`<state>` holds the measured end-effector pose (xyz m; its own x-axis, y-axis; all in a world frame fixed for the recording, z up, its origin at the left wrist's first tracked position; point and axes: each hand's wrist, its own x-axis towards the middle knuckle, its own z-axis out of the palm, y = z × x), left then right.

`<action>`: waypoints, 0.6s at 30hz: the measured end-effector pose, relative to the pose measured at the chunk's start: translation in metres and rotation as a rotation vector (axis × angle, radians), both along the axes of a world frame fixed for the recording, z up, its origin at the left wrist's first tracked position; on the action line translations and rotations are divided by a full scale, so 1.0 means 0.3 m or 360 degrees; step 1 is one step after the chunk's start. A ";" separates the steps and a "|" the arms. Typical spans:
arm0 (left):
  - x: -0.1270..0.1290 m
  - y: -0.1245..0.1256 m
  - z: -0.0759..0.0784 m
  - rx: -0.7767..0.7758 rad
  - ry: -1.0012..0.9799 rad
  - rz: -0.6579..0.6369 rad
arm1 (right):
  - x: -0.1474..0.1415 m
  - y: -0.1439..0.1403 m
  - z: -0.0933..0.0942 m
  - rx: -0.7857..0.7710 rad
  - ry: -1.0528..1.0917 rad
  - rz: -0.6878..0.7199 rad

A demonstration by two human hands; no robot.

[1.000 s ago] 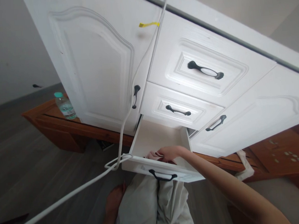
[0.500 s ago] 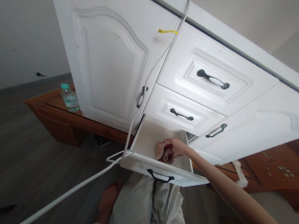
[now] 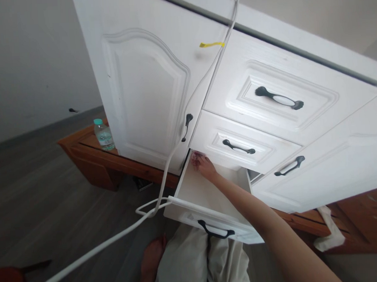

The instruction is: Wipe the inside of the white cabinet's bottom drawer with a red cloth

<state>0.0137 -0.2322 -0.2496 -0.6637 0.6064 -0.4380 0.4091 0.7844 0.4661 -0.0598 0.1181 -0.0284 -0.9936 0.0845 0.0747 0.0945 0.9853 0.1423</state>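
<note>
My right hand [image 3: 203,164] reaches deep into the open bottom drawer [image 3: 209,218] of a white cabinet, at the drawer's back left corner. A bit of pink and dark red cloth [image 3: 195,158] shows at its fingertips, mostly hidden under the drawer above. The fingers are curled on the cloth. My left hand is out of view. The open drawer has a black handle [image 3: 216,232] on its front.
A white cable [image 3: 187,115] hangs down the cabinet front and loops beside the drawer's left corner. Two shut drawers and a cabinet door [image 3: 147,92] stand above. A water bottle [image 3: 104,134] stands on a wooden bench [image 3: 90,157] at left. My legs and a bare foot [image 3: 152,256] are below the drawer.
My right hand has carried the pink cloth from the front of the drawer to its back left corner, under the drawer above. The view has shifted slightly.
</note>
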 end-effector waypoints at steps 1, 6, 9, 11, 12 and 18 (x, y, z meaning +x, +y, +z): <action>0.000 -0.001 -0.001 0.0000 0.0000 -0.0002 | 0.007 0.005 -0.006 0.0065 -0.0022 -0.0016; 0.002 -0.003 -0.001 0.0002 0.0004 -0.0016 | 0.067 0.039 -0.004 0.0257 -0.0053 -0.0068; 0.002 -0.003 0.005 0.0011 0.0004 -0.0032 | 0.143 0.092 0.014 0.0274 -0.0144 -0.0203; 0.002 -0.004 0.008 0.0013 0.0006 -0.0042 | 0.213 0.142 0.030 0.0270 -0.0216 -0.0408; 0.002 -0.004 0.010 0.0009 0.0011 -0.0045 | 0.251 0.168 0.038 0.0268 -0.0243 -0.0530; 0.005 -0.006 0.024 -0.0024 0.0013 -0.0062 | 0.421 0.258 0.086 0.0284 -0.0321 -0.0848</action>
